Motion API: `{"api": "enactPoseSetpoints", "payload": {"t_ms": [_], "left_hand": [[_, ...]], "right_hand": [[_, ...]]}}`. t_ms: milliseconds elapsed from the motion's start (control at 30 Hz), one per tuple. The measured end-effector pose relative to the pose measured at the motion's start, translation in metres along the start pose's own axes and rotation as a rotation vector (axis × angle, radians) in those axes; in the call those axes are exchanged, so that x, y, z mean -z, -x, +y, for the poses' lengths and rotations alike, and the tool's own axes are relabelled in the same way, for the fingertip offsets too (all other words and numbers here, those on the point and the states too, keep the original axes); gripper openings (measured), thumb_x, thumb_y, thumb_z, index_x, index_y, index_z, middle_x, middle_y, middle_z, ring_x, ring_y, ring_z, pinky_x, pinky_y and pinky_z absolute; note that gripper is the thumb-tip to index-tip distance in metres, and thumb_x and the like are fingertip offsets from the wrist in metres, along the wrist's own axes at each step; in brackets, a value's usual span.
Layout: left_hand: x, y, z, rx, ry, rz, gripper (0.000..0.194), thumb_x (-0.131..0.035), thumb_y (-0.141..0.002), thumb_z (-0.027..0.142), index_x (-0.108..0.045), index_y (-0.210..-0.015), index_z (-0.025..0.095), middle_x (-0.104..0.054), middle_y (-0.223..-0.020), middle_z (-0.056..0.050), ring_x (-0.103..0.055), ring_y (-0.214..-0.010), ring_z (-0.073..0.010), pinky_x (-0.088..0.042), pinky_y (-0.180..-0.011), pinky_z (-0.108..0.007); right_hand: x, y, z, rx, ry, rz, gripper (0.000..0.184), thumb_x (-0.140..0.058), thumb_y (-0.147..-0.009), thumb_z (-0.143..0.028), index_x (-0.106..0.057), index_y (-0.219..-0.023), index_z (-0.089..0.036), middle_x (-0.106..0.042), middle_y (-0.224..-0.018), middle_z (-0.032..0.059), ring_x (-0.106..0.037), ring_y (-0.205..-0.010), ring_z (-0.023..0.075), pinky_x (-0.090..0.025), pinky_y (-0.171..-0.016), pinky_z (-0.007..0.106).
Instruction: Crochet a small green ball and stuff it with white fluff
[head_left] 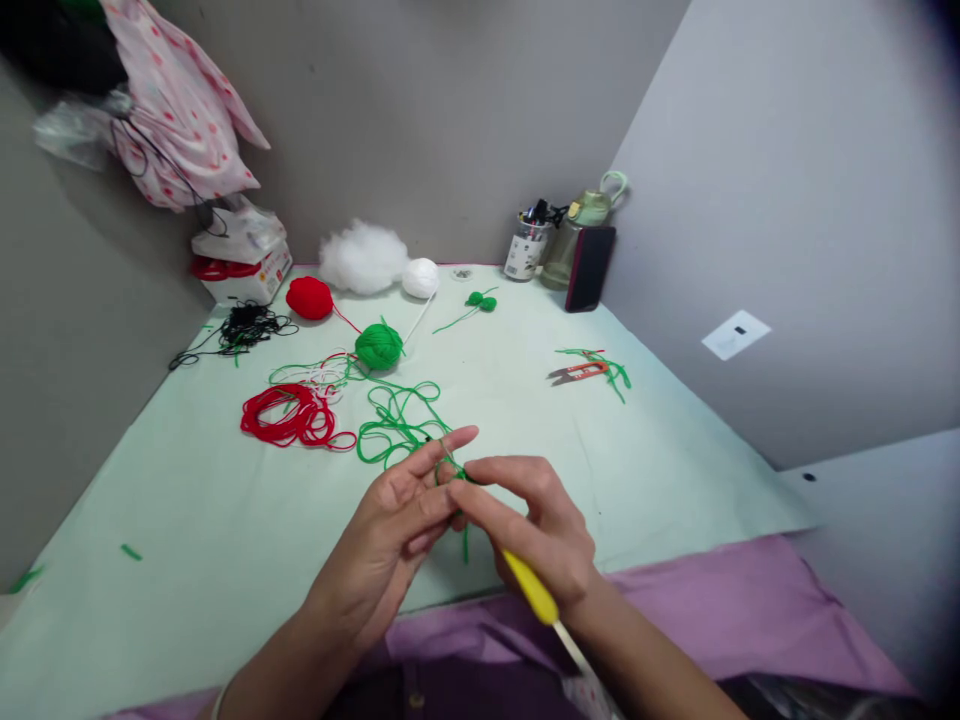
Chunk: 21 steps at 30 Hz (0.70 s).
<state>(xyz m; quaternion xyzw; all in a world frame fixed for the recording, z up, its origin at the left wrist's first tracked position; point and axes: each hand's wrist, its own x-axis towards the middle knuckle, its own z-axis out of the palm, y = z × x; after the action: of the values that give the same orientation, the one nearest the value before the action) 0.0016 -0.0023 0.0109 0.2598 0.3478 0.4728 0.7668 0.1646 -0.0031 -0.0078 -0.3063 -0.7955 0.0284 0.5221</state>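
My left hand (pixel 386 530) pinches a small piece of green yarn work (pixel 462 476) between thumb and fingers, its index finger raised with the yarn running over it. A short green tail hangs below. In my right hand (pixel 544 525) is a crochet hook (pixel 531 588) with a yellow handle, its tip at the yarn work and hidden by the fingers. Both hands meet at the piece, above the table's near edge. Loose loops of green yarn (pixel 397 420) lie just beyond, near the green yarn ball (pixel 379 346).
Red yarn loops (pixel 289 415), a red ball (pixel 309 298), a white ball (pixel 420 278), stuffing (pixel 364 258) and black yarn (pixel 247 328) lie left and back. Thread snips (pixel 581 373) rest right. A phone (pixel 591 268), bottle (pixel 562 250) and pen cup (pixel 525 250) stand at back.
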Motion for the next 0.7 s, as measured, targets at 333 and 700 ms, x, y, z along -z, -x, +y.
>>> {"api": "enactPoseSetpoints", "payload": {"t_ms": [333, 700], "left_hand": [[0.013, 0.0, 0.004, -0.165, -0.245, 0.05, 0.038, -0.088, -0.078, 0.031, -0.082, -0.115, 0.03, -0.063, -0.088, -0.001, -0.055, -0.083, -0.0129, -0.045, -0.075, -0.02], [0.001, -0.001, 0.002, -0.159, -0.167, 0.054, 0.048, -0.087, -0.08, 0.028, -0.076, -0.127, 0.032, -0.068, -0.093, -0.001, -0.061, -0.091, -0.0151, -0.048, -0.089, -0.027]], "right_hand": [[0.006, -0.011, 0.002, -0.517, -0.683, 0.129, 0.02, -0.057, -0.105, -0.023, -0.077, -0.101, -0.024, -0.071, -0.088, 0.0034, -0.066, -0.081, 0.0171, -0.055, -0.073, 0.032], [-0.001, -0.014, 0.001, -0.418, -0.583, 0.078, 0.017, -0.062, -0.101, -0.02, -0.079, -0.104, -0.024, -0.075, -0.092, 0.0049, -0.069, -0.091, 0.0188, -0.057, -0.081, 0.033]]}}
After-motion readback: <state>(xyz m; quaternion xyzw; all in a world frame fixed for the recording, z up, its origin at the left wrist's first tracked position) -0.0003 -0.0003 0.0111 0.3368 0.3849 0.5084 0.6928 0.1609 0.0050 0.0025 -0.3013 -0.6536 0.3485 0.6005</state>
